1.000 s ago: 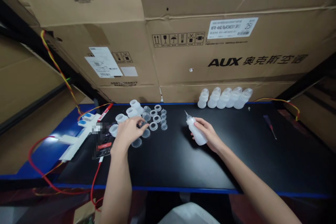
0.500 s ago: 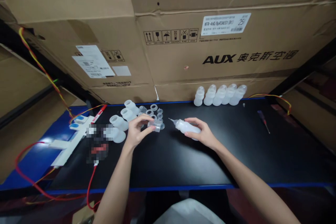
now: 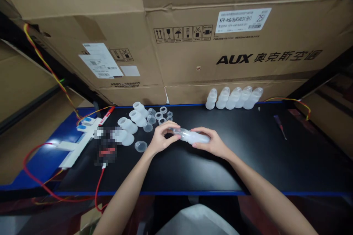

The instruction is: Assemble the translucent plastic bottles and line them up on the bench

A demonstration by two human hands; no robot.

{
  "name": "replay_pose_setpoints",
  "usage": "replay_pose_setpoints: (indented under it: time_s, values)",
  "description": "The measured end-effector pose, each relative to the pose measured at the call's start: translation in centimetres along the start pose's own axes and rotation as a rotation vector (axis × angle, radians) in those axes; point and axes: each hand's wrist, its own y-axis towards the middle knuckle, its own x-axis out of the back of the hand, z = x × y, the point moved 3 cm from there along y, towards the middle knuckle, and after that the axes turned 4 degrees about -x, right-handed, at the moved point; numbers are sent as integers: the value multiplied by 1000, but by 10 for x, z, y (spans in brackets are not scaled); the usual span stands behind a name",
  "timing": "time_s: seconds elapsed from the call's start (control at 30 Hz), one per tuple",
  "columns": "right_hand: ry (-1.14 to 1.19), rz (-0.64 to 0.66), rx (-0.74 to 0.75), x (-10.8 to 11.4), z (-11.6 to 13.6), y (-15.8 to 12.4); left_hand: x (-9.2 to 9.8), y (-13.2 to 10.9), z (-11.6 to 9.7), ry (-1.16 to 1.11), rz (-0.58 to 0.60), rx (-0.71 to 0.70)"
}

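My right hand [image 3: 212, 143] is closed around the body of a white translucent feeding bottle [image 3: 200, 138], tilted with its top end pointing left. Over that top end sits a clear plastic cap [image 3: 180, 133], pinched between the fingers and thumb of my left hand [image 3: 160, 139]. The two pieces touch; whether the cap is fully seated I cannot tell. Just left of my left hand lie clear rings [image 3: 159, 116] and several clear domed parts [image 3: 148, 127], one domed piece [image 3: 141, 147] nearer me. Several open-necked bottle bodies [image 3: 128, 125] lie or stand beyond them.
Several capped bottles [image 3: 234, 99] form a row along the cardboard box [image 3: 190, 55] at the back. A screwdriver [image 3: 280, 127] lies on the black tabletop [image 3: 264, 161] to the right. At left are a white power strip [image 3: 79, 143] and red cable [image 3: 97, 191].
My left hand has moved right and brought the clear cap over the bottle's pointed tip. My right hand still holds the bottle. The view has shifted slightly.
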Motion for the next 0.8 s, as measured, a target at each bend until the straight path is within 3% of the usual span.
replay_pose_setpoints:
  time_s: [0.33,0.5,0.67,0.8]
  values:
    - [-16,-127,2,0,-1,-3,-20,-4,13,-25,-42,16]
    - [152,-164,-138,-4,-13,-1,-23,-4,16,5,-41,4]
    - [382,-156,-274,-14,-22,2,-29,-5,23,-57,-33,83]
    - [448,-160,-187,-22,-22,7,-53,-8,28,-199,-90,114]
